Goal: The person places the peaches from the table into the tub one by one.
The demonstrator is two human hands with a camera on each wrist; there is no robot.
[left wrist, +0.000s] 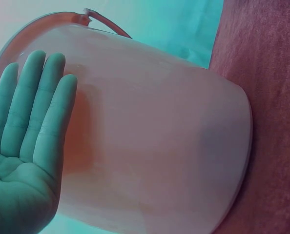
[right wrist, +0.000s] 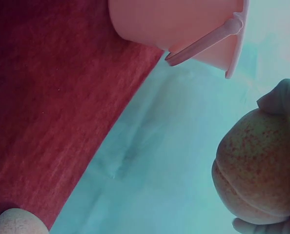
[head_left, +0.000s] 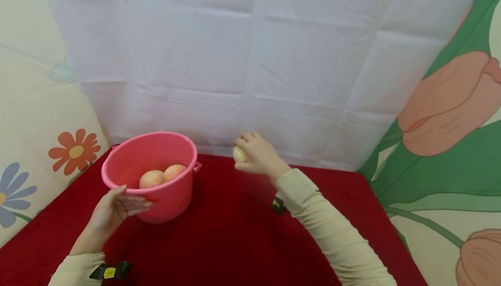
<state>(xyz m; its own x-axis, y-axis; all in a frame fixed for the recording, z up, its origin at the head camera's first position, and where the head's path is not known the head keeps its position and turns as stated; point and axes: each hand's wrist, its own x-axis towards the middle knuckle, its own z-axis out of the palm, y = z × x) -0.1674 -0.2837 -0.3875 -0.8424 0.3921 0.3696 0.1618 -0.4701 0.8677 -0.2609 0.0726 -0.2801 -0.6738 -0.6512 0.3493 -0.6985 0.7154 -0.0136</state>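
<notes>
A pink bucket (head_left: 182,197) stands on the left of the table, with two peaches (head_left: 151,179) showing inside it. At the bucket's near side is my left hand (head_left: 117,207), its thumb right at the rim and its fingers straight beside the outer wall. The left wrist view shows the four extended fingers (left wrist: 32,107) overlapping the bucket wall (left wrist: 159,131). Farther right, my right hand (head_left: 256,154) holds a peach (right wrist: 259,168) up above the table, fingers and thumb curled round it. Its pale side faces the head view; the right wrist view shows its speckled skin and crease.
Dark red cloth (head_left: 223,242) covers the table. Another round, pale fruit (right wrist: 20,223) lies near the cloth's back edge in the right wrist view. A white sheet (head_left: 242,60) hangs behind the table, and flower-printed walls (head_left: 450,181) flank it. The bucket's handle (right wrist: 203,45) hangs down.
</notes>
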